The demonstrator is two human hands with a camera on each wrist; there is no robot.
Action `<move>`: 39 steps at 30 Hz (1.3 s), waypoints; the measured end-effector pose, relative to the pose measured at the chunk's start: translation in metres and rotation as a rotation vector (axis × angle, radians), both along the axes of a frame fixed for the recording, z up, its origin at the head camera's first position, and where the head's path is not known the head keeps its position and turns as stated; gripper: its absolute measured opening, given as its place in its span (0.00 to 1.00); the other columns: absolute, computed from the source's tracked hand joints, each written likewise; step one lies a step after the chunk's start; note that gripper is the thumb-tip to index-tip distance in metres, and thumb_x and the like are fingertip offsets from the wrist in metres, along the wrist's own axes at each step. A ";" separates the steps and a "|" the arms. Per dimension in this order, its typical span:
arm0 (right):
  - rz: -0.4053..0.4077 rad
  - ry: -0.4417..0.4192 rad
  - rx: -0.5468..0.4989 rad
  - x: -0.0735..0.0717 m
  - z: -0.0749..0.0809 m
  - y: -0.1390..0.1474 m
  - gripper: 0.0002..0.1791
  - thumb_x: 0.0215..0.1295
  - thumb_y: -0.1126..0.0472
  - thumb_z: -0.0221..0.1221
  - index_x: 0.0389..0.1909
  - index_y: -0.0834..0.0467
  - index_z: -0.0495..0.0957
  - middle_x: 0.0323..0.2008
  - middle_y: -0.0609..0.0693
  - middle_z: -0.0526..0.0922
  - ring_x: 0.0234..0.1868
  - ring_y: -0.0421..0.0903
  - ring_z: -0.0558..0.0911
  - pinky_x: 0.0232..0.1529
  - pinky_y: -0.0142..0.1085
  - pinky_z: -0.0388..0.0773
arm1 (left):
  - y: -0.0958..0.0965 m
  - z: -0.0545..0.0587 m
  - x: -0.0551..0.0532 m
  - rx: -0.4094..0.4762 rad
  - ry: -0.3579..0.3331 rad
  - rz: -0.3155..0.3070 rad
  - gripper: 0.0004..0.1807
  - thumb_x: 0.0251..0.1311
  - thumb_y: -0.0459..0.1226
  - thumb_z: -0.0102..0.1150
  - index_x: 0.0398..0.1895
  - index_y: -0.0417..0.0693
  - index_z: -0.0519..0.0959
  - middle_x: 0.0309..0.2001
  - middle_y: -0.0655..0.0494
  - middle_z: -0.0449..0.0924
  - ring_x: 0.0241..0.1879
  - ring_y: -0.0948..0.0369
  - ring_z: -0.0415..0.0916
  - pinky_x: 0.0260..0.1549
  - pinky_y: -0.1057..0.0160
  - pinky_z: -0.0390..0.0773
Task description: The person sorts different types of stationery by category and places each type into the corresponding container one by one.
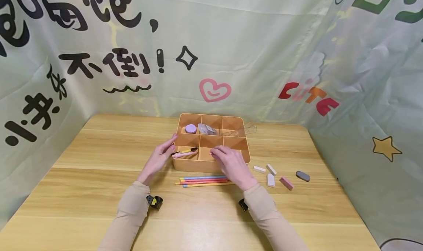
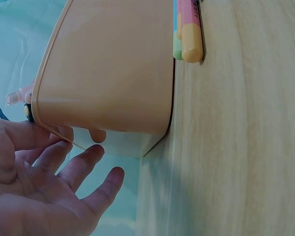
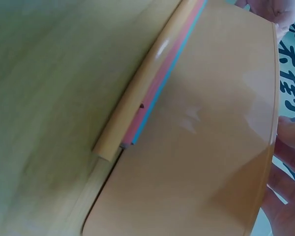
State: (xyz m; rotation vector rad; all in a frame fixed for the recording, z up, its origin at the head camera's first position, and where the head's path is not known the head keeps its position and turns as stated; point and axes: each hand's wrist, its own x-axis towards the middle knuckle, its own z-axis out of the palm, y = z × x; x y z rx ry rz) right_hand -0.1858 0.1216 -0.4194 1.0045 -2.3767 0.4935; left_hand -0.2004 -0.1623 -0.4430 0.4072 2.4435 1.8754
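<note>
A tan six-compartment box (image 1: 195,165) stands at the table's middle. My left hand (image 1: 158,158) touches its left wall and rim, fingers spread in the left wrist view. Beside that hand, a pink pen (image 1: 185,154) and a yellow-and-black brush (image 1: 188,150) lie in the front left compartment. My right hand (image 1: 232,165) reaches over the front wall, fingertips bent into the front middle compartment. A pinkish spot shows at its fingertips; I cannot tell whether it is a held thing. Slim coloured pens (image 1: 205,181) lie along the box's front, partly below my right hand.
Right of the box lie several eraser-like blocks: white ones (image 1: 270,180), a pink one (image 1: 286,183) and a grey one (image 1: 302,176). The back compartments hold a purple round container (image 1: 190,128), a clear packet (image 1: 206,129) and a clear ruler (image 1: 246,129) jutting over the right rim.
</note>
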 end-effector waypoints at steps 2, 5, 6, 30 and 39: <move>-0.005 -0.007 0.015 0.001 -0.001 -0.001 0.07 0.68 0.65 0.63 0.44 0.56 0.86 0.43 0.49 0.89 0.41 0.46 0.89 0.38 0.38 0.87 | 0.000 0.000 0.000 0.001 -0.001 0.000 0.25 0.78 0.32 0.39 0.76 0.36 0.59 0.80 0.43 0.49 0.80 0.45 0.46 0.79 0.46 0.47; -0.011 -0.012 0.036 0.002 -0.001 -0.002 0.07 0.68 0.65 0.63 0.44 0.55 0.86 0.43 0.48 0.89 0.40 0.46 0.89 0.37 0.39 0.86 | -0.001 0.000 0.000 0.003 0.000 0.000 0.25 0.79 0.32 0.39 0.76 0.36 0.59 0.80 0.43 0.49 0.80 0.45 0.46 0.79 0.47 0.47; -0.012 -0.014 0.040 0.002 -0.001 -0.002 0.07 0.68 0.64 0.63 0.44 0.55 0.86 0.43 0.47 0.90 0.40 0.46 0.89 0.37 0.39 0.86 | -0.001 0.000 0.000 0.003 0.000 0.001 0.25 0.78 0.32 0.39 0.76 0.36 0.59 0.80 0.43 0.49 0.80 0.45 0.46 0.79 0.47 0.48; 0.020 -0.021 -0.208 0.007 -0.005 0.016 0.13 0.62 0.70 0.66 0.48 0.60 0.85 0.44 0.53 0.88 0.44 0.48 0.86 0.45 0.43 0.85 | 0.000 0.001 0.000 0.004 0.006 0.001 0.25 0.78 0.31 0.39 0.76 0.36 0.59 0.80 0.44 0.50 0.80 0.45 0.47 0.79 0.46 0.48; 0.095 0.011 -0.222 0.024 -0.011 0.024 0.14 0.56 0.72 0.68 0.45 0.62 0.85 0.41 0.53 0.88 0.42 0.46 0.85 0.47 0.38 0.85 | 0.000 0.001 0.000 0.008 0.010 -0.002 0.25 0.78 0.31 0.39 0.75 0.35 0.60 0.80 0.43 0.49 0.80 0.44 0.47 0.79 0.46 0.48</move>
